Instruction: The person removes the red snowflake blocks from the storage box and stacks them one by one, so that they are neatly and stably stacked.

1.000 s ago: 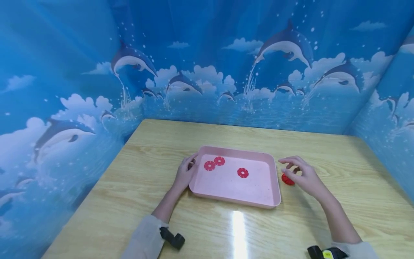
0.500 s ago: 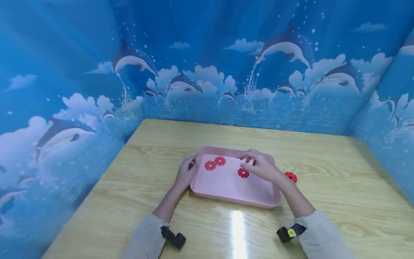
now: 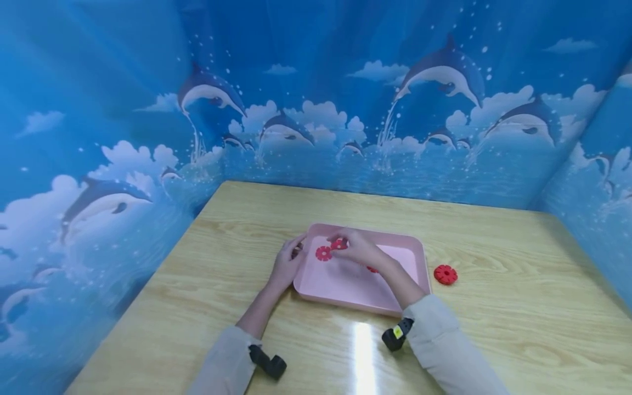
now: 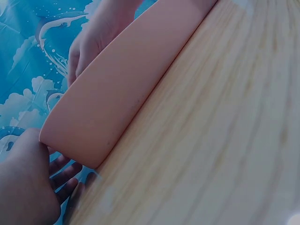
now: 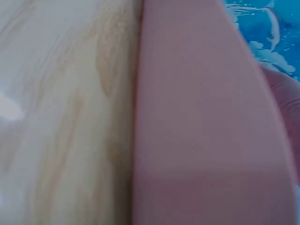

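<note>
Red disc (image 3: 338, 244), round with no long axis, lies inside the pink tray (image 3: 336, 286) toward its far-left corner, right by the fingertips of the right hand (image 3: 362, 250); I can't tell whether they pinch it. The left hand (image 3: 286, 265), fingers relaxed, touches the tray's left side.

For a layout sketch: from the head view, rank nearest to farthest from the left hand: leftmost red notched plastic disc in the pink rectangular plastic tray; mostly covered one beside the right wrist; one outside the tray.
1. Leftmost red notched plastic disc: left in the pink plastic tray.
2. Mostly covered disc: farther right inside.
3. Outside disc: on the wood-grain table, right of the tray.
</note>
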`<action>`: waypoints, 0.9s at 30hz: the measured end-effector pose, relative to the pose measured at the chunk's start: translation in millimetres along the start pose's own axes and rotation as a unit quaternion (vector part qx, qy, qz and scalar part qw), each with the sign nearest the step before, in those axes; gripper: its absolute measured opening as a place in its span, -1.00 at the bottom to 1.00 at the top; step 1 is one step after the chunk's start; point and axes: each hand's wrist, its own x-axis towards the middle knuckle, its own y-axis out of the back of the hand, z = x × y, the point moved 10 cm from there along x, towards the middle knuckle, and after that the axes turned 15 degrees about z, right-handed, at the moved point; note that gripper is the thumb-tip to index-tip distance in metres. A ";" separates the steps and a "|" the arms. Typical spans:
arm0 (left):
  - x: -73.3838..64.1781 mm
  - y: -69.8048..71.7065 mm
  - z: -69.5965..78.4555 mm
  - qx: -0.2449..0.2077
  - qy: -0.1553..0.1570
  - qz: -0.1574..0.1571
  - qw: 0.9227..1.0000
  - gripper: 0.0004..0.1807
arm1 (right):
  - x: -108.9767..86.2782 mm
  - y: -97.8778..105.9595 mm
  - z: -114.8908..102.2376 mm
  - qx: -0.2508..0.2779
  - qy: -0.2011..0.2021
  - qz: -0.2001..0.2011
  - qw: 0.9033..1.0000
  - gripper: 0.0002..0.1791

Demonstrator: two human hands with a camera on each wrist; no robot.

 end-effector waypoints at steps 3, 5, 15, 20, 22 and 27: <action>-0.9 -1.8 1.6 0.002 0.005 -0.003 1.000 -0.58 | 4.7 -5.9 9.5 -0.004 -0.023 0.004 1.000 -0.61; -0.8 -2.2 2.6 0.004 0.005 -0.003 1.000 -0.58 | 7.0 -7.0 14.3 -0.002 -0.034 0.010 0.999 -0.61; 2.0 -0.9 3.2 0.014 -0.011 0.001 1.000 -0.60 | 10.6 -21.8 15.7 -0.038 0.006 0.002 0.999 -0.52; 1.8 -1.2 0.9 0.015 -0.005 0.001 1.000 -0.59 | 9.7 -26.8 16.7 -0.059 0.023 0.011 0.998 -0.53; 1.7 -1.2 0.3 0.015 -0.004 0.000 1.000 -0.59 | 9.1 -28.2 15.8 -0.073 0.035 0.014 0.997 -0.56; 0.6 -0.4 1.8 0.016 -0.003 -0.003 1.000 -0.58 | 6.9 -29.8 12.4 -0.103 0.047 0.015 0.993 -0.60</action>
